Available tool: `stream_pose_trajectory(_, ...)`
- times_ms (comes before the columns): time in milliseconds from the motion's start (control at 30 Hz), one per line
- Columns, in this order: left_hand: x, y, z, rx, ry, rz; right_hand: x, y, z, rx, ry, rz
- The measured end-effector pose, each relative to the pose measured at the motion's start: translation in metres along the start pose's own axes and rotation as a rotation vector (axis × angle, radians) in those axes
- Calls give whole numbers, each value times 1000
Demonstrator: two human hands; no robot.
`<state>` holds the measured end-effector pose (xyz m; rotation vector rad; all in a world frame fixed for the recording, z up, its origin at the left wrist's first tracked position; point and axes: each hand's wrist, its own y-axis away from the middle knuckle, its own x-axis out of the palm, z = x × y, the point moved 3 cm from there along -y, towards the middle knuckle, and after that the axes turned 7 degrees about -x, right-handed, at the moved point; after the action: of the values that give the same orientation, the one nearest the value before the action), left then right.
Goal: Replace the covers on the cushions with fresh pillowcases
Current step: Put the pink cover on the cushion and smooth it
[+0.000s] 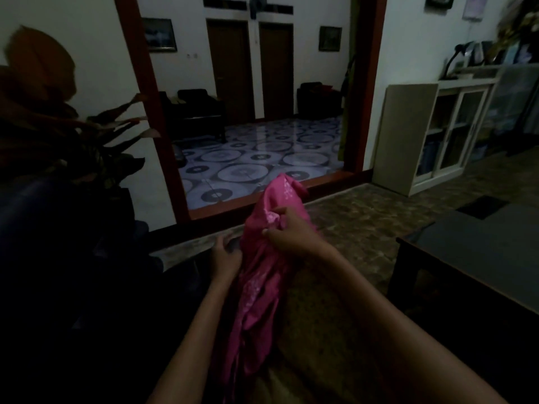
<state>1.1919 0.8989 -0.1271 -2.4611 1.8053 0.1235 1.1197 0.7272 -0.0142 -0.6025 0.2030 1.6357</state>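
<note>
The pink pillowcase (262, 258) hangs between the two hands as a bunched, narrow length of cloth — its long axis runs from the far top, near the doorway step, down toward the person's lap at the near edge of the view. The right hand (287, 231) is on the right side of the cloth and a little higher; its fingers pinch a fold in the upper part. The left hand (224, 255) is just beside the cloth on its left side, lower, with curled fingers at the edge, but in this dark view I cannot tell if it really grips the cloth. No cushion is clearly visible. I judge the next move needs the open end — the right hand is closer to the top.
</note>
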Motion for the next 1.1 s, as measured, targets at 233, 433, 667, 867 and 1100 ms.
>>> stream_pose_trajectory(233, 18, 81, -72, 448, -182, 163, -16, 9, -21, 122, -412, 40)
stream_pose_trajectory(433, 24, 91, -80, 452, -283, 116, -53, 11, -46, -132, -46, -111)
stream_pose_trajectory(667, 16, 80, -90, 447, -346, 21, -31, 8, -66, -157, 69, -493)
stream_pose_trajectory(867, 13, 78, -102, 426, -397, 182, -62, 6, -83, -114, -38, -216)
stream_pose_trajectory(1100, 17, 72, -100, 420, -502, 261, -71, 52, -89, -30, -613, 135)
